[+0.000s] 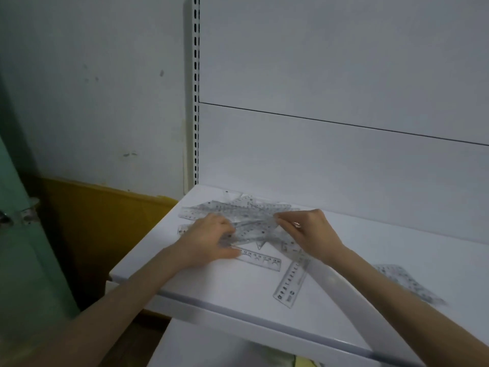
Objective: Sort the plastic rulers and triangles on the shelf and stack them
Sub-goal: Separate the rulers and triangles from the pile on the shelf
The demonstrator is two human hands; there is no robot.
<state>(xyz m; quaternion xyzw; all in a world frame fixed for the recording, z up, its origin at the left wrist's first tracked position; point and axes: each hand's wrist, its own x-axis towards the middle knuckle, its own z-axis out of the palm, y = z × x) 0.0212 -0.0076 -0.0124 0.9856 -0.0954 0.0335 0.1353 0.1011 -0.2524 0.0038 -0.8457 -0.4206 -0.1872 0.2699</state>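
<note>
Several clear rulers and triangles in one pile on the shelf, stray triangle at its four o'clock. Now left hand and right hand pinch the ends of one ruler. It looks light, springy and slick, so edges should grip best.

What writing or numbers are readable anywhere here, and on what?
"13 14 15 16 17 18 19 20": on the flat ruler beside the left hand.
Digits on the slanted ruler: too blurred to read.
Markings on the jumbled pile and the triangles: unreadable.
</note>
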